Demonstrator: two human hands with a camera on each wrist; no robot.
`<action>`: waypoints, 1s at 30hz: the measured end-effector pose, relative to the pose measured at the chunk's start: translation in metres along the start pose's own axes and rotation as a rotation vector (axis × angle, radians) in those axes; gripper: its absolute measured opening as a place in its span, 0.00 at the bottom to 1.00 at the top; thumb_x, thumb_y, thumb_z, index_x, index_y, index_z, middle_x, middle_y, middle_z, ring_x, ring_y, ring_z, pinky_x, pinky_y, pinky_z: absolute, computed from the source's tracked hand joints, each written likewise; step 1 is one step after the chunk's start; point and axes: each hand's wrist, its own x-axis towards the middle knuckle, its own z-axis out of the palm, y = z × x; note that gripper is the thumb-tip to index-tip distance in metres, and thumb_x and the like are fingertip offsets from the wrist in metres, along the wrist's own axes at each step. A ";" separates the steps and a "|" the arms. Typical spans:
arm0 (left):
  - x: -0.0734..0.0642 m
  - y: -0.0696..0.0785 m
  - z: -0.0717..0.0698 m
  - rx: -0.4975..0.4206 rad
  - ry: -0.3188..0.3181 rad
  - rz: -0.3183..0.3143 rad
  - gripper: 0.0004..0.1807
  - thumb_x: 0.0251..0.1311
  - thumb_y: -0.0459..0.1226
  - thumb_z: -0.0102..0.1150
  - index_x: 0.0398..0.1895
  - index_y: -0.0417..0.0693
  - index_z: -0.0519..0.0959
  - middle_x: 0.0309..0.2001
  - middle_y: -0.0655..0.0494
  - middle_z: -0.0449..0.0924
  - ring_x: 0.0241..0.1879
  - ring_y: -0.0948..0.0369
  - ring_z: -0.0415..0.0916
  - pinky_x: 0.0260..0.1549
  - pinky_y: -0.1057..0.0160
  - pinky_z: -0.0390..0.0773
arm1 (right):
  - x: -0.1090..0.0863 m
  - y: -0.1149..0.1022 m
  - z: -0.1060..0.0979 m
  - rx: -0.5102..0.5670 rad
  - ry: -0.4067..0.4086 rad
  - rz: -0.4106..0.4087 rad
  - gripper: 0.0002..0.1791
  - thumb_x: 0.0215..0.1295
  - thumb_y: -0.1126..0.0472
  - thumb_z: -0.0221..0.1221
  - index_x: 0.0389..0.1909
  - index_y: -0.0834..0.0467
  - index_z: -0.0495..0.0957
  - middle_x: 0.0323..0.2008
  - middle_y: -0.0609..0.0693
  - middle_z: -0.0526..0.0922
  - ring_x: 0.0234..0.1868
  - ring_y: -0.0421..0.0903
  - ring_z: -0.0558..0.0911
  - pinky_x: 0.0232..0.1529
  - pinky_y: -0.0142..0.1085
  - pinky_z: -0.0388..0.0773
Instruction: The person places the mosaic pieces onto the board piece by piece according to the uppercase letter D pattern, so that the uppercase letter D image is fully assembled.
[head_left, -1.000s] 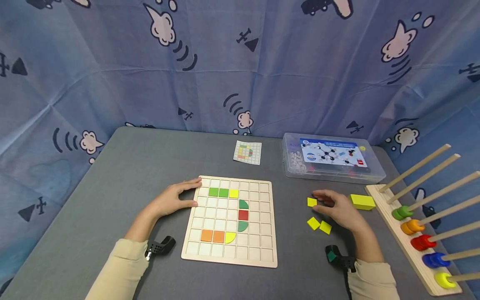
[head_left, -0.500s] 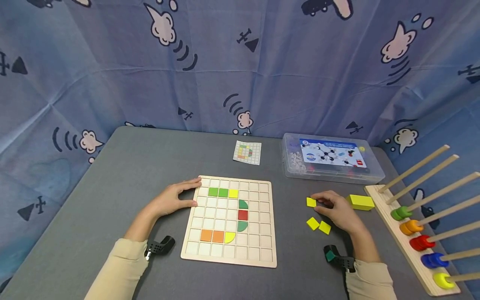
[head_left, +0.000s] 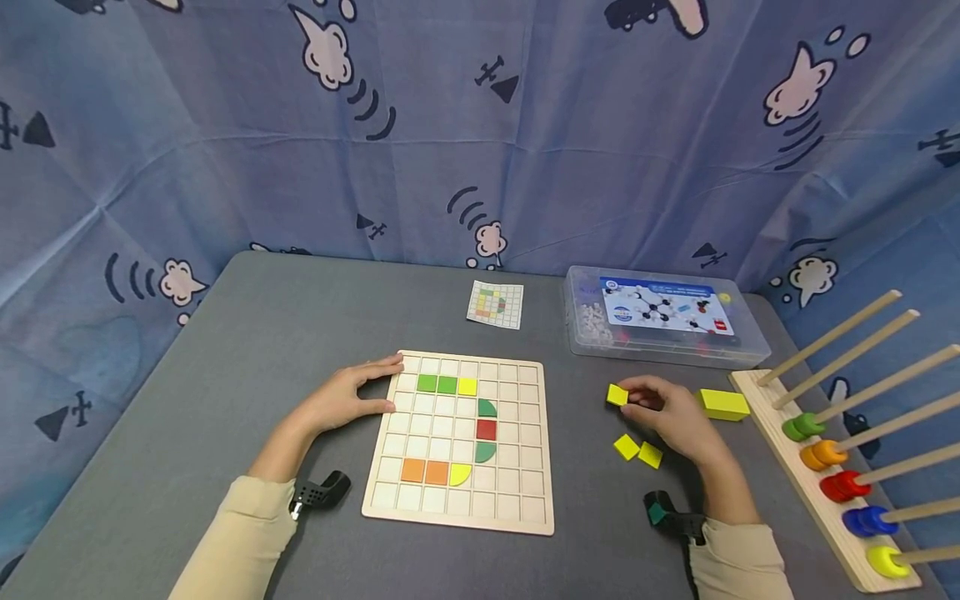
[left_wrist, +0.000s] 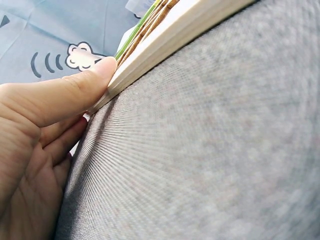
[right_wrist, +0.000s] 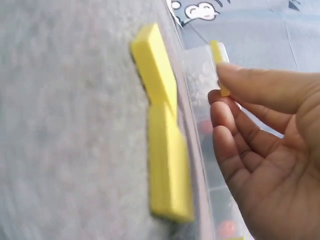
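In the head view, the left hand (head_left: pixel 351 397) rests at the upper left edge of a wooden grid board (head_left: pixel 517 507), its thumb and fingertips touching the rim. Its thumb (left_wrist: pixel 75 92) lies against the board's side in the left wrist view. A yellow square tile (head_left: pixel 617 395) is pinched between the thumb and fingers of the right hand (head_left: pixel 670 417), seen edge-on in the right wrist view. Two more yellow tiles (head_left: pixel 638 451) lie below that hand. The board carries green, yellow, red and orange pieces in its cells.
A small pattern card (head_left: pixel 495 305) lies behind the board. A clear plastic box (head_left: pixel 675 350) stands at the back right. A yellow block (head_left: pixel 723 405) sits beside a wooden peg rack (head_left: pixel 806 467) with coloured rings. A patterned curtain (head_left: pixel 420 150) hangs behind the table.
The right hand has shifted slightly left, and the yellow tile at its fingertips has moved up and left, tilting a little. The left hand and board stay where they were.
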 end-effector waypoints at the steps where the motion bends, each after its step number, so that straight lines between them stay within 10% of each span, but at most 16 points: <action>1: 0.000 0.000 0.000 0.001 -0.001 0.001 0.35 0.54 0.45 0.67 0.66 0.46 0.70 0.71 0.54 0.60 0.72 0.46 0.51 0.67 0.42 0.54 | 0.000 -0.003 0.000 0.005 0.003 -0.005 0.19 0.63 0.61 0.62 0.54 0.62 0.76 0.43 0.56 0.80 0.40 0.44 0.75 0.38 0.26 0.74; 16: 0.000 0.000 -0.001 0.015 -0.005 0.011 0.35 0.54 0.46 0.67 0.66 0.46 0.70 0.71 0.54 0.60 0.72 0.47 0.52 0.66 0.42 0.56 | -0.003 -0.054 0.024 0.017 0.058 -0.173 0.17 0.60 0.62 0.64 0.50 0.58 0.79 0.43 0.52 0.81 0.42 0.45 0.78 0.45 0.30 0.77; 30: 0.000 0.000 -0.001 0.016 -0.006 0.012 0.36 0.54 0.46 0.67 0.66 0.45 0.69 0.71 0.53 0.59 0.72 0.46 0.51 0.66 0.41 0.55 | 0.009 -0.109 0.067 0.088 -0.068 -0.309 0.15 0.58 0.63 0.65 0.48 0.55 0.81 0.44 0.49 0.81 0.44 0.48 0.79 0.47 0.48 0.78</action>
